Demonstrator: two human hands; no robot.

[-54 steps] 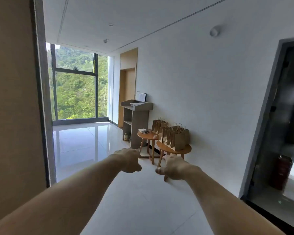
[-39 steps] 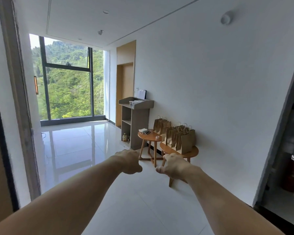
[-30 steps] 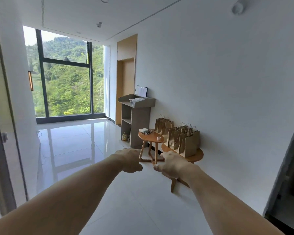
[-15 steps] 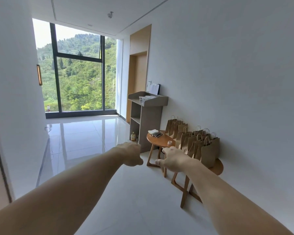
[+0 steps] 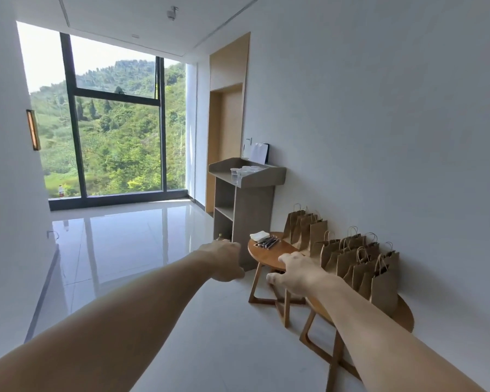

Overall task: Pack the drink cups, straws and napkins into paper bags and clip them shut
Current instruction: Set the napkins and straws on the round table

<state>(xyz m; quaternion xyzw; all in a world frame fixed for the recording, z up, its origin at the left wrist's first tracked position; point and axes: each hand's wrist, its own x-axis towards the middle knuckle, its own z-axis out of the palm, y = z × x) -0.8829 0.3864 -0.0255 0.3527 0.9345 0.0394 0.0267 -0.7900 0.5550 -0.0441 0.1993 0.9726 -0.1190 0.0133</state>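
Observation:
Several brown paper bags (image 5: 359,264) with handles stand in rows on two low round wooden tables (image 5: 263,257) against the right wall. A white napkin stack (image 5: 259,236) and a bundle of dark straws (image 5: 268,242) lie on the far table. Clear drink cups (image 5: 239,173) stand on top of a grey shelf stand (image 5: 249,202). My left hand (image 5: 227,260) and my right hand (image 5: 297,274) are stretched out in front of me, fingers loosely curled, holding nothing, short of the tables.
White tiled floor (image 5: 142,250) stretches ahead to a tall window (image 5: 116,128). White walls run along both sides, and a wooden door recess (image 5: 227,120) lies behind the shelf stand. A small bottle (image 5: 60,191) stands by the window.
The view has moved forward out of the doorway into the corridor; the tables and bags are much nearer and further right. Both hands stay stretched out, empty.

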